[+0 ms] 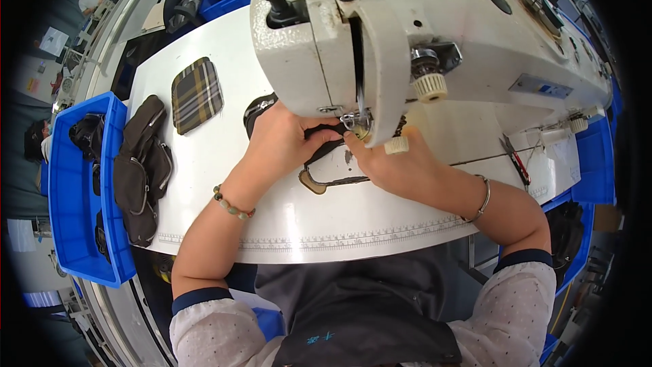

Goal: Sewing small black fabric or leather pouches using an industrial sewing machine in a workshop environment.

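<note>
So you've got the black fabric point(326, 151) right under the front of the sewing machine point(292, 54), on the white table point(234, 41) next to the needle area. Your left hand point(280, 139) has its thumb and fingers pinched on the cloth, probably to hold it flat and lined up that close to the metal foot point(356, 121). Your right hand point(401, 166) comes in from the other side with a fingertip down by the same spot, I'd guess to steer the edge. Can't tell if it's pinching anything, since the machine hides part of it.

There's a tan rounded tab point(312, 182) poking out toward you, but I can't tell if it's joined to the cloth. The plaid patch point(197, 95) lies flat off to your left, and the dark pouches point(141, 170) are bunched beside the blue bin point(81, 211), likely so they don't crowd your arms. Red-handled snips point(517, 163) sit beyond your right forearm, seemingly parked there for an easy grab.
</note>
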The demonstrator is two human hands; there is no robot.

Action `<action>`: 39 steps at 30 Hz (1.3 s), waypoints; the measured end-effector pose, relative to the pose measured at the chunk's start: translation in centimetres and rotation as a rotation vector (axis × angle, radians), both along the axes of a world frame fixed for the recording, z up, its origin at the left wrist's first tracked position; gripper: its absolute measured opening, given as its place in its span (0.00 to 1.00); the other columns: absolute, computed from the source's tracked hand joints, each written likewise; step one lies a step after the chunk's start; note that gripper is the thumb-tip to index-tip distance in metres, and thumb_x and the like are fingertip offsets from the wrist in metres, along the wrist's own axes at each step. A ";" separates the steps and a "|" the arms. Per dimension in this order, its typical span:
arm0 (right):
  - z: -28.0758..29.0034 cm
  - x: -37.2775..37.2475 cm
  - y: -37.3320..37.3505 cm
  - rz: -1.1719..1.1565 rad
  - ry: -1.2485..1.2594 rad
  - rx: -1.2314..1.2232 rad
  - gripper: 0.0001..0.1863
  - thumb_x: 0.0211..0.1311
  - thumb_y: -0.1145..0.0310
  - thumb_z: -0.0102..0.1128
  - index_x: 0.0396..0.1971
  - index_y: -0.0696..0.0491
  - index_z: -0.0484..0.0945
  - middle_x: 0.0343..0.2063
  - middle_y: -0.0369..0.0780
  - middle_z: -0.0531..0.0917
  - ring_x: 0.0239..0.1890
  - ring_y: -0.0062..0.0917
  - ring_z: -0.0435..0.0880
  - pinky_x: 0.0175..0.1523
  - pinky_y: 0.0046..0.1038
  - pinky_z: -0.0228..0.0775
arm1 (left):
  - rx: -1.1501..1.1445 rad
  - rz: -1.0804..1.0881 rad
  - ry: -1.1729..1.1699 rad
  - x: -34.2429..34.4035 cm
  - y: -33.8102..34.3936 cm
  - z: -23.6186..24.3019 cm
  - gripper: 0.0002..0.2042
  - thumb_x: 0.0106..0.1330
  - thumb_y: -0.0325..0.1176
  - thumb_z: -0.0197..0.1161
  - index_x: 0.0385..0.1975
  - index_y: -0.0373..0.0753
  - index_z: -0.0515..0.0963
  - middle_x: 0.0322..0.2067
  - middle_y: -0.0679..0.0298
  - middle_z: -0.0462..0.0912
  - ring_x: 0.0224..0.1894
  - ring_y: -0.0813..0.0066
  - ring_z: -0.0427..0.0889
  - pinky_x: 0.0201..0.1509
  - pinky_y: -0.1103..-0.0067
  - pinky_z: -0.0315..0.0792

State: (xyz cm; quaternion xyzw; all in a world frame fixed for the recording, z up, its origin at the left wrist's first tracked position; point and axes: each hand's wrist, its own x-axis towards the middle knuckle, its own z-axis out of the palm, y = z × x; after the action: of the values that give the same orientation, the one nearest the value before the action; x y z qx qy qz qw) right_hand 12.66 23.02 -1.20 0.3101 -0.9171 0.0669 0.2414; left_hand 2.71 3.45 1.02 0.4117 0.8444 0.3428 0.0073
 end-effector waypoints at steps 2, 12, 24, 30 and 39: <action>-0.1 -0.2 0.0 -0.045 0.025 0.015 0.19 0.43 0.75 0.58 0.40 0.62 0.79 0.16 0.41 0.77 0.16 0.32 0.78 0.19 0.33 0.67 | -0.065 0.045 0.092 0.5 0.2 0.6 0.11 0.47 0.34 0.73 0.33 0.45 0.86 0.31 0.63 0.84 0.36 0.63 0.82 0.37 0.73 0.76; -1.9 -0.9 0.7 -0.049 -0.004 -0.101 0.15 0.44 0.71 0.58 0.36 0.57 0.80 0.16 0.40 0.75 0.17 0.32 0.77 0.21 0.34 0.68 | -0.165 0.054 0.375 1.4 0.6 1.1 0.10 0.52 0.40 0.71 0.27 0.40 0.84 0.24 0.59 0.83 0.27 0.60 0.82 0.31 0.72 0.75; 0.9 1.0 -0.1 -0.041 -0.157 -0.077 0.04 0.43 0.70 0.58 0.19 0.54 0.76 0.13 0.39 0.75 0.17 0.31 0.79 0.20 0.32 0.68 | 0.017 0.094 0.163 1.0 0.7 0.8 0.12 0.52 0.37 0.72 0.26 0.34 0.83 0.24 0.57 0.84 0.25 0.66 0.83 0.30 0.76 0.75; 1.2 1.6 -0.9 0.038 -0.108 -0.126 0.08 0.46 0.72 0.57 0.29 0.57 0.77 0.13 0.36 0.76 0.17 0.30 0.80 0.19 0.30 0.69 | 0.011 0.177 -0.029 0.9 0.6 1.0 0.13 0.51 0.38 0.74 0.26 0.33 0.83 0.17 0.64 0.81 0.16 0.80 0.69 0.21 0.81 0.64; 1.1 2.2 -0.8 0.082 -0.245 -0.091 0.07 0.44 0.73 0.56 0.25 0.59 0.76 0.13 0.37 0.76 0.16 0.29 0.79 0.18 0.30 0.67 | 0.019 0.111 0.005 1.3 0.7 0.2 0.15 0.48 0.30 0.76 0.32 0.31 0.78 0.26 0.63 0.81 0.25 0.80 0.75 0.29 0.81 0.71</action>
State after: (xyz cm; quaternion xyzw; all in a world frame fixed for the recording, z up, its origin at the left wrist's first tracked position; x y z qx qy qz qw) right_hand 14.85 22.19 -0.06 0.3256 -0.9223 0.1557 0.1384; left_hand 3.96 4.16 1.24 0.3651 0.8627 0.3495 -0.0176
